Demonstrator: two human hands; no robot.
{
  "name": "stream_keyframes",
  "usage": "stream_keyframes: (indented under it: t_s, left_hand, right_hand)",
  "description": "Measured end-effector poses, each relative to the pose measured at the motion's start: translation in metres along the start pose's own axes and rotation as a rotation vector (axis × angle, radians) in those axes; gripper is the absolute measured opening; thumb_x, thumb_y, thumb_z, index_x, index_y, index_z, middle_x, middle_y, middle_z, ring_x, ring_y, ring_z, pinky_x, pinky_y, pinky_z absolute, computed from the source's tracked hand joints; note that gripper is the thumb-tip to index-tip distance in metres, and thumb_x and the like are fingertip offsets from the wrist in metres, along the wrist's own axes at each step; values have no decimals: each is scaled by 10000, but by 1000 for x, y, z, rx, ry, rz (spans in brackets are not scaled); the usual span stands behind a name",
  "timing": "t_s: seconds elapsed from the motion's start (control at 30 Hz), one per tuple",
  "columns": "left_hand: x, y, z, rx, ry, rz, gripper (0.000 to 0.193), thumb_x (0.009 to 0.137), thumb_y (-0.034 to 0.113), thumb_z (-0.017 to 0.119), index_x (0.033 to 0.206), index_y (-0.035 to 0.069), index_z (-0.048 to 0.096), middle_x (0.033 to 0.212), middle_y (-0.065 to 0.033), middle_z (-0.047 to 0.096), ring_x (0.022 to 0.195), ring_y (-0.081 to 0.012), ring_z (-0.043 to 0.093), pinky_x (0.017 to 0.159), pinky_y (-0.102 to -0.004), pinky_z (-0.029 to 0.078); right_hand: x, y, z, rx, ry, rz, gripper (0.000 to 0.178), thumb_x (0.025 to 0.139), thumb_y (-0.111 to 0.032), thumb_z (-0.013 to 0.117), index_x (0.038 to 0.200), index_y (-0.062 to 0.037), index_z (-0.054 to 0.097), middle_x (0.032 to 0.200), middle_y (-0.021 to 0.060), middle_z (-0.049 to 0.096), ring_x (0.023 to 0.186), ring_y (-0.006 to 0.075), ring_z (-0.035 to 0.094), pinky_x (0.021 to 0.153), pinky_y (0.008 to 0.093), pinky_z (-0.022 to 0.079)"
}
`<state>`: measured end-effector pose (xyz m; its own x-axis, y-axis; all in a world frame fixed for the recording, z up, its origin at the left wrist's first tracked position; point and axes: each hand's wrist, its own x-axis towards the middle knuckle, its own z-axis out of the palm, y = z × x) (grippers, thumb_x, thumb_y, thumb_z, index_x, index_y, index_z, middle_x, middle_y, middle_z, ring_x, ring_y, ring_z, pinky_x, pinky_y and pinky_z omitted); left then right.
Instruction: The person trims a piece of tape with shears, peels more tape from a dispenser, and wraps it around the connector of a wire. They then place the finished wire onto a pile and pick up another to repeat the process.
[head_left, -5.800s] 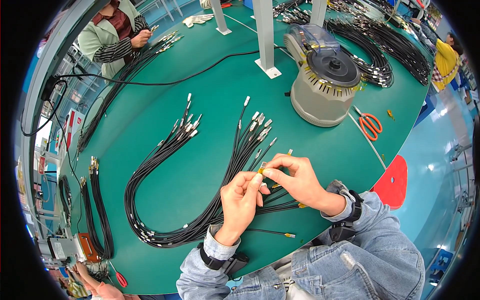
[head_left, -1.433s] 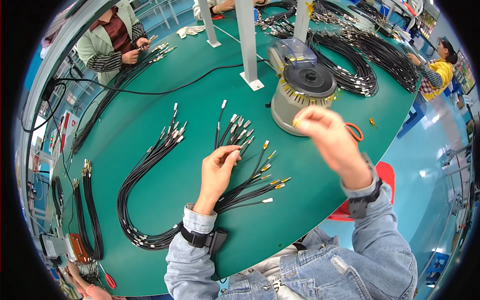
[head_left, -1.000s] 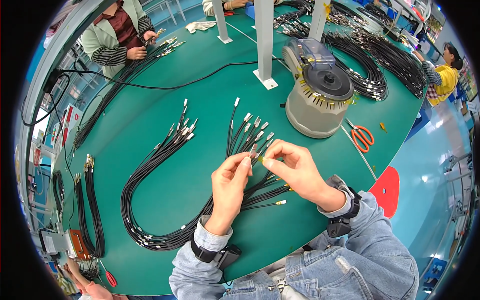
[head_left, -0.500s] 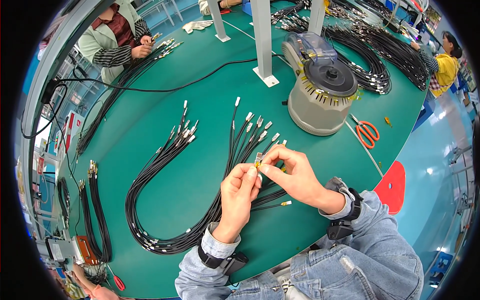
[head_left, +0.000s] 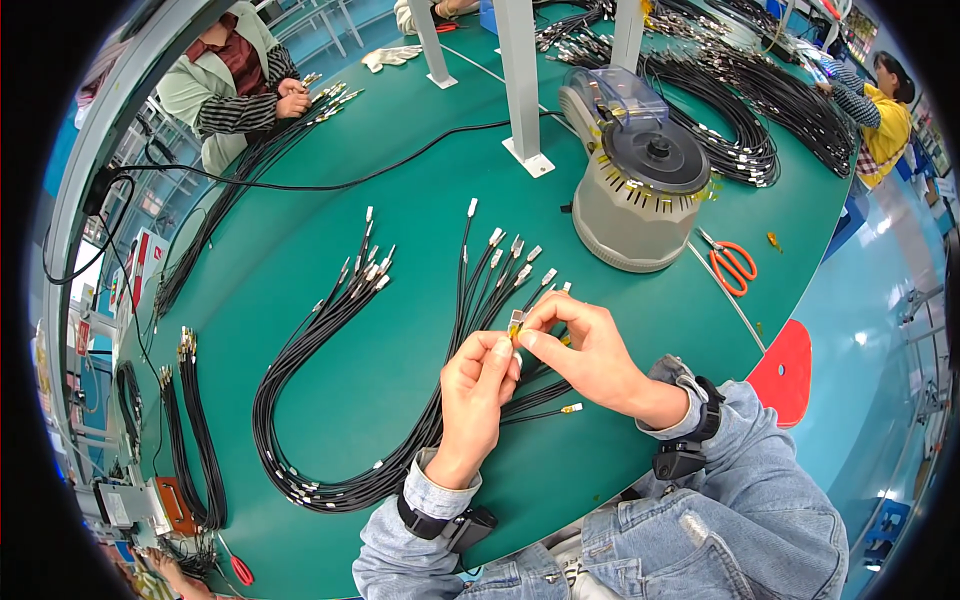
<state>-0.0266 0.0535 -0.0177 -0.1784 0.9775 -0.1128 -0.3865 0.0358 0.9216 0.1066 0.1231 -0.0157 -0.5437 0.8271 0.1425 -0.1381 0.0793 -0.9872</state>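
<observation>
Between my fingertips is a cable connector (head_left: pixel 517 317) with a metal end, and a bit of amber tape (head_left: pixel 514 334) shows just below it. My left hand (head_left: pixel 474 390) pinches it from the left, thumb uppermost. From the right, my right hand (head_left: pixel 592 358) is closed with thumb and forefinger at the tape; its other fingers are curled. Under and around both hands lies a bundle of black cables (head_left: pixel 268 425), bent in a U, with white and metal plugs at the ends. A single taped plug (head_left: pixel 571 408) sticks out below my right hand.
Beyond my hands stands a round beige tape dispenser (head_left: pixel 625 228) beside a grey post (head_left: pixel 520 100). Orange-handled scissors (head_left: pixel 735 270) and a red plate (head_left: pixel 782 375) lie at the right. More cable bundles (head_left: pixel 203 440) rest at the left. Co-workers handle cables at the far edges.
My hands keep the same pinch on the connector, with barely any finger movement. The view has shifted very slightly. At the lower left, another person's arm has moved lower.
</observation>
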Motion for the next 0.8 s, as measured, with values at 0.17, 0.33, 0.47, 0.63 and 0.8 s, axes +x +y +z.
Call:
stream_keyframes:
  t_s: [0.17, 0.33, 0.47, 0.63, 0.8]
  left_hand:
    - [0, 0, 3, 10, 11, -9, 132, 923, 159, 485, 889, 41, 532, 668, 20, 496, 474, -4, 316, 411, -160, 216]
    - [0, 0, 4, 18, 29, -13, 121, 923, 134, 468, 885, 35, 525, 646, 13, 482, 451, -13, 301, 395, -170, 203]
    - [-1, 0, 2, 17, 5, -16, 136, 923, 165, 484, 890, 42, 530, 668, 21, 491, 478, -3, 313, 413, -158, 214]
    - [0, 0, 2, 23, 1, -21, 143, 924, 179, 489, 894, 46, 532, 679, 25, 493, 495, 3, 319, 425, -150, 221]
    - [-1, 0, 1, 19, -3, -26, 141, 923, 178, 492, 893, 46, 533, 681, 27, 493, 497, 4, 320, 428, -150, 223]
  right_hand:
    - [-1, 1, 0, -15, 17, 5, 60, 806, -45, 591, 818, 11, 574, 842, 48, 549, 827, 125, 492, 773, 282, 385]
    - [-1, 2, 1, -10, 27, 20, 59, 803, -43, 592, 817, 11, 573, 842, 48, 551, 831, 124, 495, 776, 281, 384]
    - [-2, 1, 0, -7, 24, 11, 57, 804, -42, 591, 815, 10, 572, 848, 48, 552, 836, 122, 495, 778, 281, 383]
    - [-1, 2, 0, 15, 18, -13, 54, 802, -41, 593, 815, 7, 572, 853, 48, 552, 838, 121, 495, 780, 282, 382]
    - [-2, 2, 0, 21, 18, -23, 51, 801, -39, 595, 813, 4, 572, 854, 49, 555, 847, 122, 494, 786, 282, 380]
